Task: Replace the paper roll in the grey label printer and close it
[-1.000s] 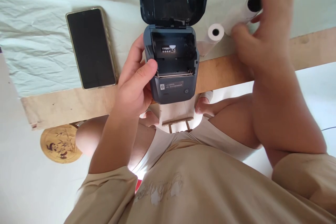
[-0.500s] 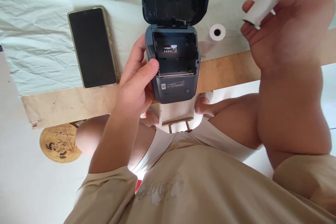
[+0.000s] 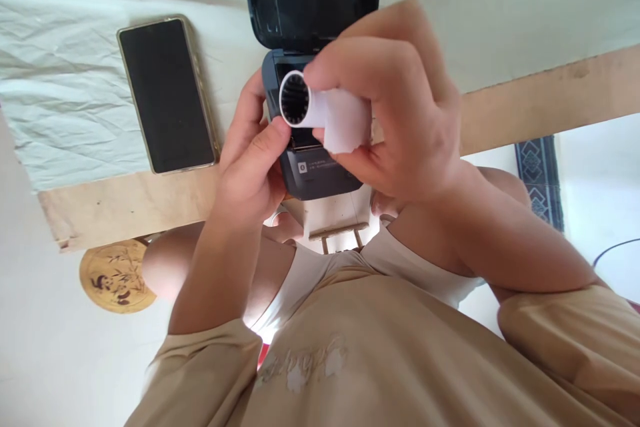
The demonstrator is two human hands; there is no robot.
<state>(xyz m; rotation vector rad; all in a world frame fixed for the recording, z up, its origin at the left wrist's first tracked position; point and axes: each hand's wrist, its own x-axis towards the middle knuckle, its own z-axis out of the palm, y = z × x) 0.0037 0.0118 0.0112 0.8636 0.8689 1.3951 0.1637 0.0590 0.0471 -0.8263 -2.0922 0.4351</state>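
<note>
A dark blue-grey portable printer point(image 3: 320, 177) is gripped at its left side by my left hand point(image 3: 253, 157), the thumb lying along the case edge. Its black lid point(image 3: 310, 0) stands raised at the far side. Just over the paper compartment, my right hand point(image 3: 410, 100) holds a white paper roll point(image 3: 347, 120), fingers above and below it. The roll's hollow ridged core faces left, close to my left thumb. Both the roll and my right hand hide most of the compartment; I cannot tell if the roll touches its inside.
On the pale green cloth point(image 3: 65, 93) to the left lies a phone point(image 3: 167, 93) in a clear case. The wooden table edge point(image 3: 135, 203) runs close to my lap. Below it at left is a round wooden stool top point(image 3: 117, 277). A patterned dark blue strip point(image 3: 540, 180) lies at right.
My right hand has brought the paper roll from the upper right to above the printer's compartment. The printer has shifted slightly left. The other small roll on the cloth is now out of sight.
</note>
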